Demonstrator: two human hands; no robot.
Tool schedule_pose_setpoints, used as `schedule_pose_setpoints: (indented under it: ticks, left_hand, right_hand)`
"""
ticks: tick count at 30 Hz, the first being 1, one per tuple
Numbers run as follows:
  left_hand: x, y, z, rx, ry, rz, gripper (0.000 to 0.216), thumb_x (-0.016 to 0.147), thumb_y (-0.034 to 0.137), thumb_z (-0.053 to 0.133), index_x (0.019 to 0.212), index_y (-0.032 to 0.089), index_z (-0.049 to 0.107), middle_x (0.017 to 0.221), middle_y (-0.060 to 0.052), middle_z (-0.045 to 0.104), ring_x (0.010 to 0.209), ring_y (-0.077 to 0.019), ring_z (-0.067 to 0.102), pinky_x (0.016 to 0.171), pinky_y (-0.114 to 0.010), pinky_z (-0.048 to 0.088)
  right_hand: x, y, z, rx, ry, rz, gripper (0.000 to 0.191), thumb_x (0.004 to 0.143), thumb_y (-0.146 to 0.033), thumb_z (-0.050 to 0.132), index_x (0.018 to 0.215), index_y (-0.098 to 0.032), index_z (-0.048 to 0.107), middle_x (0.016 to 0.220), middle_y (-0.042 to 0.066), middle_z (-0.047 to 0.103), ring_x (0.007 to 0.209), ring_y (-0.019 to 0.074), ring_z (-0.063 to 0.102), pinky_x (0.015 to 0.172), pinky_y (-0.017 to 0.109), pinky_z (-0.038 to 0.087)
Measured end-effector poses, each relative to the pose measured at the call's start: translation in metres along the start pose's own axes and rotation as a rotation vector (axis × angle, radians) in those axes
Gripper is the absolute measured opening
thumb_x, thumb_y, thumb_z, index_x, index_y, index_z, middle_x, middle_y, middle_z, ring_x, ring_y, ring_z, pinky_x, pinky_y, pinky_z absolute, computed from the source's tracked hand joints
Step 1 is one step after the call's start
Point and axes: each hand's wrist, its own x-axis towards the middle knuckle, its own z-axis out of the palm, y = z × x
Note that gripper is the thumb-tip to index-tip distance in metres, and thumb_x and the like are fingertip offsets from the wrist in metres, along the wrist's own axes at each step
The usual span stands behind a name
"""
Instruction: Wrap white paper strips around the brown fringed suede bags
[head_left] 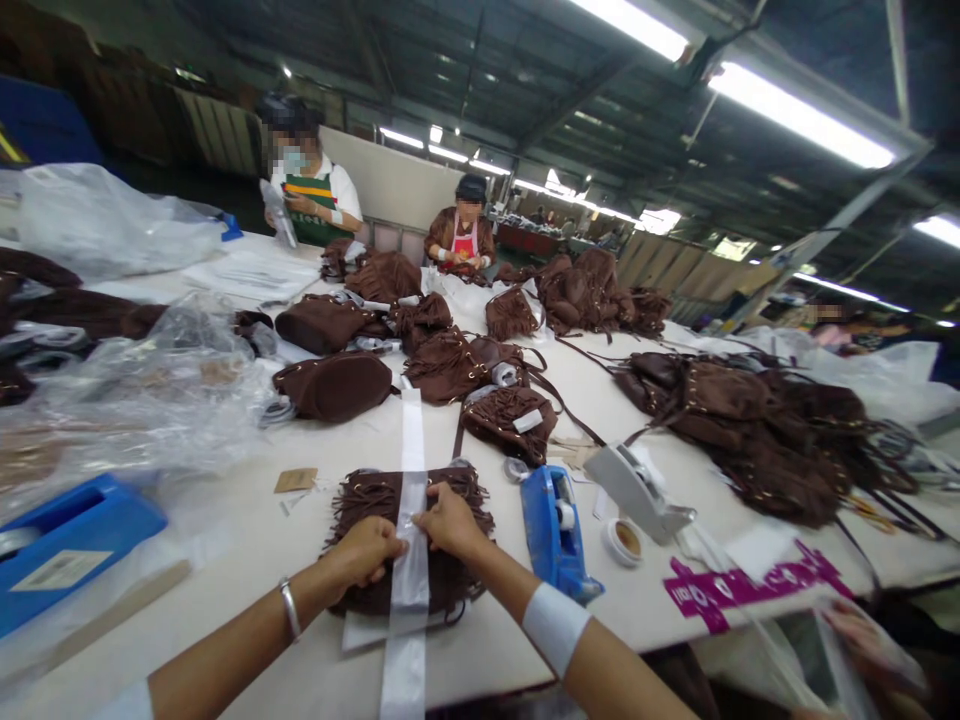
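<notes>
A brown fringed handbag point(364, 500) lies on the table right in front of me. Lengthwise across its middle runs a long translucent white plastic strip point(412, 450), which extends past the bag at both ends. My left hand point(367, 552) pinches the strip's left edge, over the bag. From the other side, my right hand point(451, 520) has its thumb and fingertips closed on the strip's right edge. Both sets of fingertips nearly meet. Some white sheet point(364, 632) pokes out from under the bag's near side.
Blue tape dispensers point(551, 530) point(67, 560) stand on either side, with a grey dispenser point(637, 490) and a tape roll point(624, 543) at right. Brown bags point(334, 385) pile up beyond. Clear plastic point(187, 400) covers the left. Two co-workers point(315, 195) point(461, 235) are across the table.
</notes>
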Motion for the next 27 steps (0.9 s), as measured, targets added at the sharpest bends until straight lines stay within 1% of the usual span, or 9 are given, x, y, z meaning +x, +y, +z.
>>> schedule_pose_setpoints:
  ticks: [3, 5, 10, 14, 16, 18, 21, 24, 27]
  left_hand:
    - [-0.003, -0.003, 0.003, -0.004, 0.005, 0.012, 0.043, 0.064, 0.064, 0.06, 0.069, 0.024, 0.044, 0.034, 0.01, 0.041, 0.031, -0.0067, 0.028, 0.037, -0.02, 0.017]
    - [-0.004, -0.004, 0.004, -0.005, 0.001, 0.012, 0.044, 0.064, 0.066, 0.058, 0.07, 0.024, 0.044, 0.032, 0.01, 0.04, 0.03, -0.0071, 0.027, 0.037, -0.02, 0.017]
    - [-0.006, -0.005, 0.009, -0.008, 0.019, 0.01, 0.045, 0.069, 0.067, 0.055, 0.068, 0.024, 0.041, 0.031, 0.01, 0.038, 0.028, -0.0068, 0.026, 0.037, -0.02, 0.016]
    - [-0.004, -0.007, 0.011, -0.01, 0.044, -0.008, 0.046, 0.069, 0.068, 0.055, 0.071, 0.025, 0.04, 0.032, 0.011, 0.039, 0.029, -0.0064, 0.025, 0.037, -0.02, 0.016]
    - [-0.003, -0.008, 0.012, -0.008, 0.057, -0.015, 0.048, 0.068, 0.07, 0.056, 0.071, 0.025, 0.04, 0.033, 0.011, 0.039, 0.029, -0.0065, 0.025, 0.037, -0.02, 0.016]
    - [-0.003, -0.009, 0.014, -0.005, 0.074, -0.01, 0.05, 0.067, 0.071, 0.057, 0.072, 0.025, 0.04, 0.032, 0.011, 0.038, 0.028, -0.0069, 0.026, 0.037, -0.02, 0.016]
    - [-0.004, -0.01, 0.016, -0.005, 0.085, 0.002, 0.052, 0.066, 0.073, 0.058, 0.071, 0.024, 0.041, 0.032, 0.01, 0.04, 0.028, -0.0071, 0.028, 0.037, -0.02, 0.016]
    - [-0.005, -0.011, 0.018, -0.012, 0.079, 0.007, 0.052, 0.066, 0.074, 0.056, 0.071, 0.024, 0.041, 0.032, 0.01, 0.041, 0.027, -0.0064, 0.027, 0.036, -0.02, 0.015]
    - [-0.004, -0.014, 0.017, -0.03, 0.06, 0.006, 0.052, 0.066, 0.073, 0.054, 0.072, 0.023, 0.043, 0.033, 0.009, 0.043, 0.027, -0.0058, 0.027, 0.035, -0.019, 0.015]
  right_hand:
    - [-0.006, -0.003, -0.002, -0.013, -0.008, -0.024, 0.047, 0.077, -0.027, 0.071, 0.118, -0.016, 0.051, 0.072, -0.003, 0.062, 0.051, 0.0117, 0.057, 0.049, 0.022, 0.044]
    - [-0.01, -0.003, -0.003, -0.009, -0.035, -0.034, 0.053, 0.076, -0.03, 0.073, 0.121, -0.016, 0.05, 0.072, -0.003, 0.062, 0.051, 0.0122, 0.057, 0.048, 0.022, 0.044]
    - [-0.012, 0.001, -0.002, -0.005, -0.06, -0.027, 0.06, 0.07, -0.023, 0.077, 0.123, -0.017, 0.049, 0.073, -0.004, 0.063, 0.052, 0.0115, 0.058, 0.048, 0.021, 0.044]
    - [-0.014, 0.001, -0.002, -0.001, -0.067, 0.004, 0.061, 0.075, -0.029, 0.073, 0.127, -0.015, 0.046, 0.075, -0.002, 0.064, 0.052, 0.0136, 0.059, 0.044, 0.022, 0.045]
    - [-0.019, 0.0, -0.004, -0.011, -0.073, 0.005, 0.065, 0.076, -0.033, 0.072, 0.131, -0.015, 0.043, 0.077, 0.0, 0.066, 0.051, 0.0146, 0.06, 0.044, 0.024, 0.045]
    - [-0.027, -0.001, -0.005, -0.032, -0.071, -0.005, 0.069, 0.073, -0.035, 0.075, 0.131, -0.017, 0.044, 0.078, 0.0, 0.067, 0.053, 0.0154, 0.061, 0.048, 0.025, 0.046]
    - [-0.038, -0.001, -0.006, -0.088, -0.054, -0.036, 0.068, 0.068, -0.034, 0.078, 0.128, -0.019, 0.048, 0.082, 0.001, 0.069, 0.066, 0.0181, 0.066, 0.057, 0.025, 0.047]
    - [-0.045, -0.001, -0.004, -0.179, -0.022, -0.079, 0.068, 0.068, -0.03, 0.077, 0.128, -0.017, 0.049, 0.087, 0.004, 0.07, 0.078, 0.0213, 0.068, 0.065, 0.026, 0.047]
    - [-0.051, -0.002, -0.002, -0.238, -0.004, -0.115, 0.066, 0.069, -0.028, 0.073, 0.129, -0.015, 0.049, 0.091, 0.005, 0.071, 0.085, 0.0235, 0.068, 0.07, 0.028, 0.047]
